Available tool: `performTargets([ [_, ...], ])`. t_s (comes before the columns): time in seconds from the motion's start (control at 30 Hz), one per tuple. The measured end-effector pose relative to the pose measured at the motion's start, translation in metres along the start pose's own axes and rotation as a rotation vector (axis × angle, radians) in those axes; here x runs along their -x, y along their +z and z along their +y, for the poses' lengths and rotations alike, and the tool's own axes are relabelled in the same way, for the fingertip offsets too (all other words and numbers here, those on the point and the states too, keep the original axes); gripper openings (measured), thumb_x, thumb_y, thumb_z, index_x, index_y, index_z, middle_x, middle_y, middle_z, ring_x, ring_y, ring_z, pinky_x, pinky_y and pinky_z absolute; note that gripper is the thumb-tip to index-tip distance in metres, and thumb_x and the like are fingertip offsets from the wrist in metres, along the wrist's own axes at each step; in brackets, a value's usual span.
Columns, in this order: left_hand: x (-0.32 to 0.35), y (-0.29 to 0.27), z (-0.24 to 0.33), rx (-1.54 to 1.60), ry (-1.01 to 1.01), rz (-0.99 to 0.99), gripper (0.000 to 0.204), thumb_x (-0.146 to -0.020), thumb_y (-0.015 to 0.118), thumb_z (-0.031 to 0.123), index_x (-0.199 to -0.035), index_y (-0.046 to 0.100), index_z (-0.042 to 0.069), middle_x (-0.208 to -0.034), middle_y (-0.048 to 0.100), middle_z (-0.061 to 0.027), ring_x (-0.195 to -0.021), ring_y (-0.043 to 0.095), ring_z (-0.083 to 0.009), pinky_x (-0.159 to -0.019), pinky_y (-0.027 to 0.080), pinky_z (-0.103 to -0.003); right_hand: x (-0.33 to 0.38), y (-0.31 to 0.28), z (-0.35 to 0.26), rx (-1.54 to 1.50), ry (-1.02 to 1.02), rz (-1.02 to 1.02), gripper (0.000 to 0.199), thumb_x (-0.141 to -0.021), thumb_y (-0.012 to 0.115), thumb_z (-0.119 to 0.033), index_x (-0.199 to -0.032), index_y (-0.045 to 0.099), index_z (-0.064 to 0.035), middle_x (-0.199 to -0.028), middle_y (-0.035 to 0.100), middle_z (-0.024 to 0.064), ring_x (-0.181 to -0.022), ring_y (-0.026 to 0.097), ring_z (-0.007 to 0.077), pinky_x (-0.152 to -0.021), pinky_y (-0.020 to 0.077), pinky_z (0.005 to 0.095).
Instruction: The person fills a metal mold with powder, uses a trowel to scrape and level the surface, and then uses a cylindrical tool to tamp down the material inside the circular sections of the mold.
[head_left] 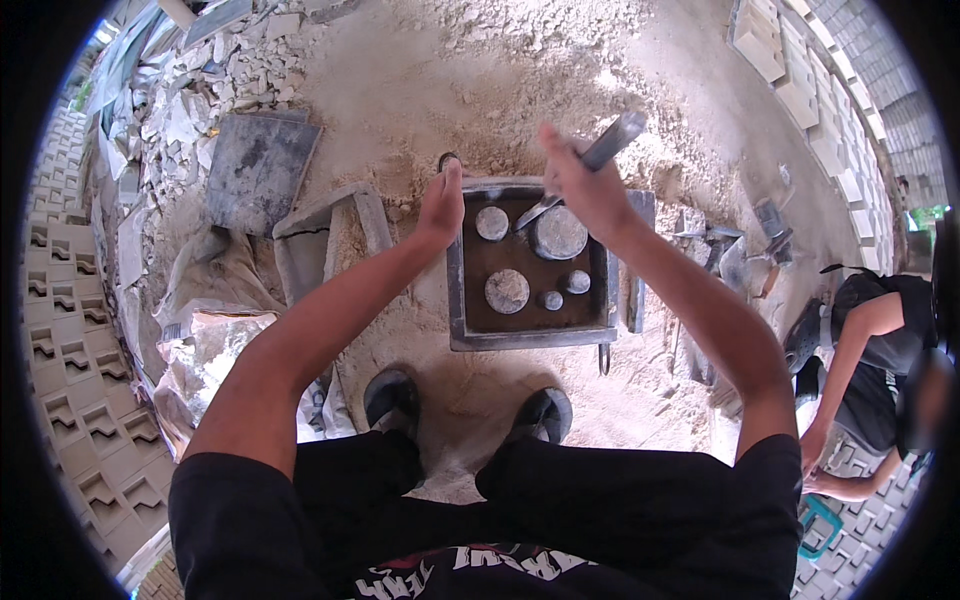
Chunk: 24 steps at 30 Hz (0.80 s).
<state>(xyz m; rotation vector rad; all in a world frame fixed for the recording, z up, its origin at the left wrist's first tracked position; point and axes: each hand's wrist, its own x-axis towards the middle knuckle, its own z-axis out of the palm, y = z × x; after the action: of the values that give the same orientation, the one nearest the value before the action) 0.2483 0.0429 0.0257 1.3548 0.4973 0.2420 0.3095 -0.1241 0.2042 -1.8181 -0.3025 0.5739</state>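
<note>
1. Stacked blocks [75, 370], rubble [165, 150], sandy ground [400, 90]; a person [875, 345] at far right.
2. Left hand [441, 208] curled at the tray's far left corner; I can't tell whether it grips.
3. Tray [530, 341] on the ground before the shoes [393, 392], holding pale discs [507, 291].
4. Right hand [585, 195] wrapped round a tool [614, 140], blade between two discs.
5. Right hand blurred, hiding the tool's middle; the person is cut off by the rim.
</note>
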Motion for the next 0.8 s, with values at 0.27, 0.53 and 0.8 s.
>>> performTargets([
  [0.27,0.003,0.002,0.01,-0.163,0.066,-0.008,0.055,-0.102,0.032,0.041,-0.092,0.062,-0.005,-0.086,0.065,-0.0103,-0.081,0.057,-0.0181,-0.08,0.044,-0.033,-0.008,-0.014,0.02,-0.108,-0.144,-0.041,0.053,-0.099,0.05,-0.04,-0.056,0.04,-0.0109,-0.052,0.039,-0.0031,-0.049,0.035,0.0068,-0.047,0.0294,0.0257],
  [0.53,0.0,0.001,0.01,-0.225,0.084,0.018,0.055,-0.102,0.031,0.042,-0.093,0.061,-0.004,-0.084,0.063,-0.0104,-0.081,0.055,-0.0172,-0.079,0.043,-0.033,-0.008,0.014,0.022,0.085,-0.208,0.064,0.052,-0.097,0.048,-0.05,-0.066,0.049,-0.0086,-0.059,0.043,-0.0049,-0.053,0.038,0.0057,-0.049,0.0322,0.0263],
  [0.8,0.002,-0.001,0.01,-0.203,0.095,0.034,0.056,-0.102,0.032,0.045,-0.091,0.058,-0.003,-0.08,0.057,-0.0071,-0.076,0.048,-0.0158,-0.075,0.042,-0.034,-0.003,0.012,0.012,0.171,-0.443,-0.078,0.049,-0.098,0.05,-0.045,-0.066,0.049,-0.0081,-0.056,0.042,-0.005,-0.052,0.04,0.0064,-0.05,0.0336,0.0253],
])
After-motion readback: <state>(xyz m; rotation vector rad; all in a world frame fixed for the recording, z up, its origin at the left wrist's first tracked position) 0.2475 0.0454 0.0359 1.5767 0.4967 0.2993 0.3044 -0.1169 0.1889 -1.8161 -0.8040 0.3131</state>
